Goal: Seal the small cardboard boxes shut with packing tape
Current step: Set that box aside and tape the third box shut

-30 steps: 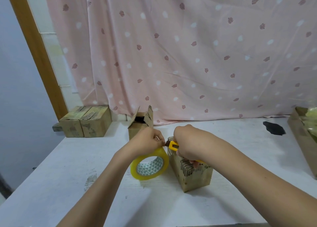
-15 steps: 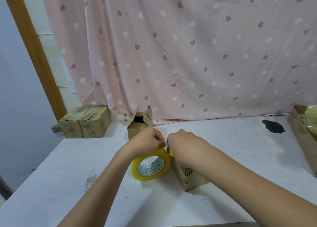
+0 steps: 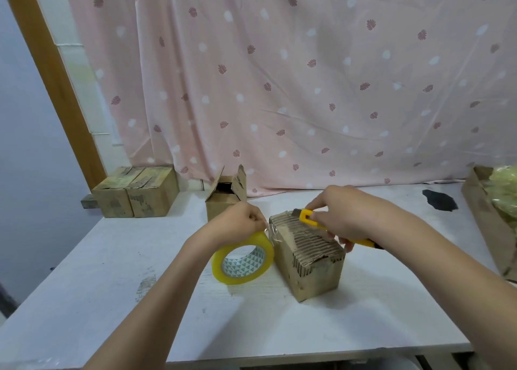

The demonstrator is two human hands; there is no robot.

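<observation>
A pink leaf-print curtain (image 3: 307,75) hangs behind a white surface (image 3: 112,271). Near its middle lies a small cardboard box (image 3: 310,266). The left hand (image 3: 237,224) has its fingers pinched on the tape roll (image 3: 242,259), keeping the strip taut; the right hand (image 3: 344,215) grips a yellow cutter (image 3: 310,220) over the box top, likely for slicing tape.

The brown cardboard box near the middle (image 3: 307,260) is matt, with its top torn to rough, ribbed corrugation. Left of it, the yellowish roll of packing tape (image 3: 242,259) looks glossy and smooth, as does the yellow plastic utility knife (image 3: 310,220). The white table (image 3: 140,257) is matt and scuffed, and the pink leaf-print curtain (image 3: 307,75) at the far side is soft cloth.
</observation>
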